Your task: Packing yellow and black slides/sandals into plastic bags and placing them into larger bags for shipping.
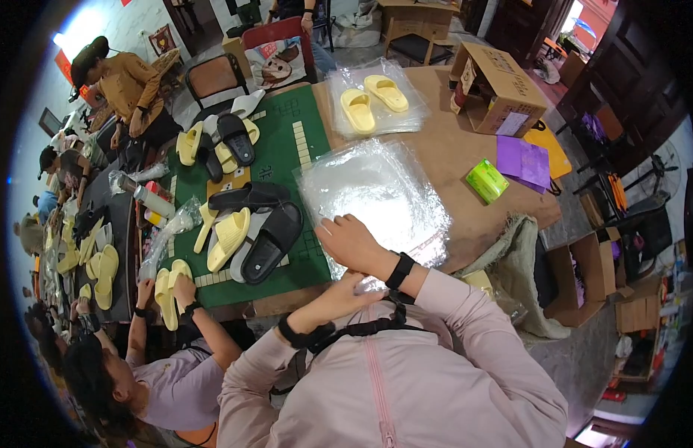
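A stack of clear plastic bags (369, 187) lies shiny on the brown table in front of me. My right hand (349, 240) reaches over its near left part, fingers spread and resting on the plastic. Just below, my left hand (337, 300) is at the stack's near edge, its fingers stretched out to the right. I see nothing held in either hand. Beyond the stack, a pair of yellow slippers (372, 103) sits on more clear bags (406, 123). To the left, black slippers (273, 240) and a yellow slipper (229, 239) lie piled on a green mat (305, 269).
At the right stand an open cardboard box (503, 89), a green packet (487, 181) and a purple bag (524, 163). A sack (503, 250) drapes by the table's right corner. A co-worker (163, 381) at my left handles yellow slippers (167, 299).
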Action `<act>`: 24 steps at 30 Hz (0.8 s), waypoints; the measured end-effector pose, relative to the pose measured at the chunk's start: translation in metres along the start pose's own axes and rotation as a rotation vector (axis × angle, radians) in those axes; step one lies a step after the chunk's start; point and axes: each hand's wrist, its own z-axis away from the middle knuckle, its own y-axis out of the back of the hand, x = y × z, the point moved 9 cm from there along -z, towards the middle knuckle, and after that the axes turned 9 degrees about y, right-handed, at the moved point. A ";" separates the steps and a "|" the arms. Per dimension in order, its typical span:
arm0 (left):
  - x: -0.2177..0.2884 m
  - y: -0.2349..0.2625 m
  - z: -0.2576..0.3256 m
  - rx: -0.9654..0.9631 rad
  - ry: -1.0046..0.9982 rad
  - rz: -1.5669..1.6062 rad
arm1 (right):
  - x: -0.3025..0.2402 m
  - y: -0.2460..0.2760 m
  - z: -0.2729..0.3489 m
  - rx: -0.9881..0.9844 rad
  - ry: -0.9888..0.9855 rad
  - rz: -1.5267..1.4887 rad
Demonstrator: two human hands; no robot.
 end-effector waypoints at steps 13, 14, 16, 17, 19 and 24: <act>0.082 -0.007 0.015 0.070 -0.487 -0.670 | -0.059 -0.176 0.018 -0.663 -0.012 -0.415; 0.079 -0.005 0.017 0.090 -0.520 -0.653 | -0.045 -0.168 0.038 -0.671 -0.011 -0.413; 0.081 -0.004 0.023 0.131 -0.575 -0.621 | -0.029 -0.153 0.066 -0.687 -0.010 -0.411; 0.079 -0.005 0.025 0.129 -0.571 -0.619 | -0.035 -0.155 0.065 -0.694 -0.009 -0.410; 0.079 -0.003 0.028 0.148 -0.582 -0.564 | -0.046 -0.157 0.066 -0.706 -0.005 -0.404; 0.081 -0.002 0.025 0.075 -0.564 -0.478 | -0.045 -0.156 0.055 -0.739 0.000 -0.383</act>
